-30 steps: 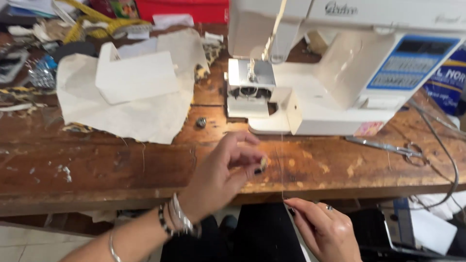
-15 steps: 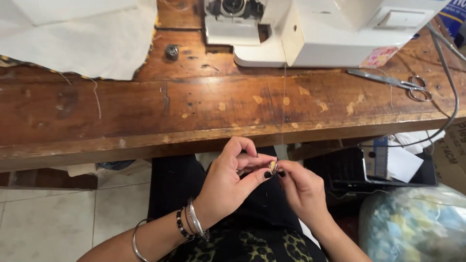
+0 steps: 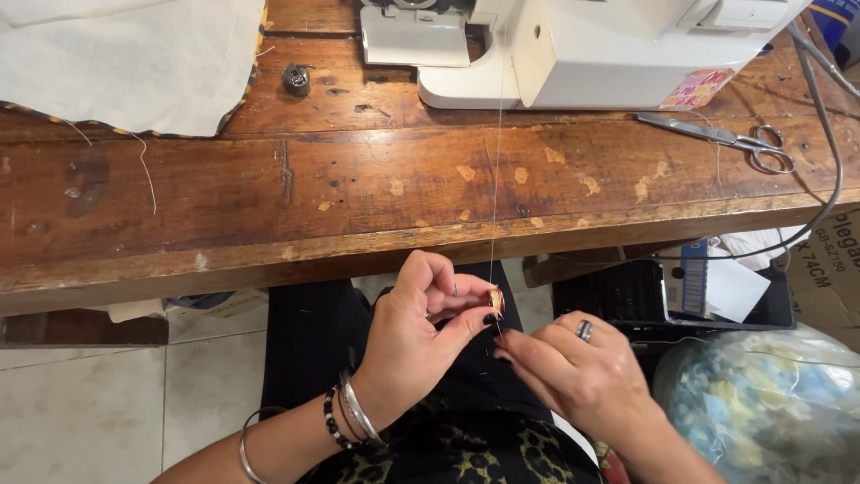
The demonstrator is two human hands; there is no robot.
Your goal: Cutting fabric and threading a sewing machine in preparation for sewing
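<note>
My left hand [image 3: 417, 336] is held over my lap, below the table's front edge, pinching a small pale bobbin [image 3: 495, 299] between thumb and fingers. A thin thread [image 3: 498, 179] runs taut from the bobbin up across the wooden table [image 3: 358, 188] to the white sewing machine [image 3: 573, 49]. My right hand [image 3: 578, 376], wearing a ring, sits just right of the bobbin with its fingertips pinched at the thread below it. Bracelets circle my left wrist.
Scissors [image 3: 730, 139] lie on the table at the right. A small metal bobbin case [image 3: 296, 78] sits near a sheet of white fabric [image 3: 125, 58] at the back left. A dark cable [image 3: 829, 170] hangs off the right edge. A clear bag of coloured scraps [image 3: 761, 403] stands beside my right knee.
My view has tilted down from the machine to my lap. Both hands dropped below the table edge and came together around the bobbin, drawing the thread down with them.
</note>
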